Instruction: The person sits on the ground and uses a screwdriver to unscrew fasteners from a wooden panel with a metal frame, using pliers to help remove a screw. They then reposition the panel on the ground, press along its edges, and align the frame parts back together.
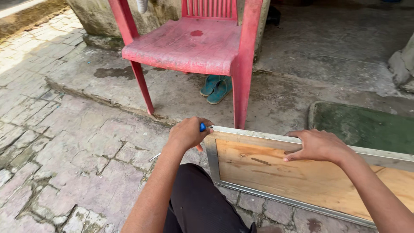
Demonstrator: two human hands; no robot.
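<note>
the paved floor [64, 164] of cracked stone blocks fills the left and lower part of the view, and a raised concrete step [302, 64] runs across the top. on this step, at about 12 o'clock, stands a worn red plastic chair [189, 43], and under its seat lies a pair of teal sandals [217, 88]. at 3 o'clock a green mat [366, 127] lies on the ground.

the wooden panel [302, 177] with a grey metal frame around its edge stands on its long side on the floor, from the centre towards 4 o'clock, just in front of the chair leg. the person's dark trousers [198, 203] show at 6 o'clock, beside the lower left corner of the panel.

the right hand [321, 146] rests on the top edge of the panel, with the fingers bent over the metal frame and touching the wood. the left hand [187, 133] is closed around a small tool with a blue handle [202, 127], and it holds the tool against the upper left corner of the frame. the tip of the tool is too small to tell.
</note>
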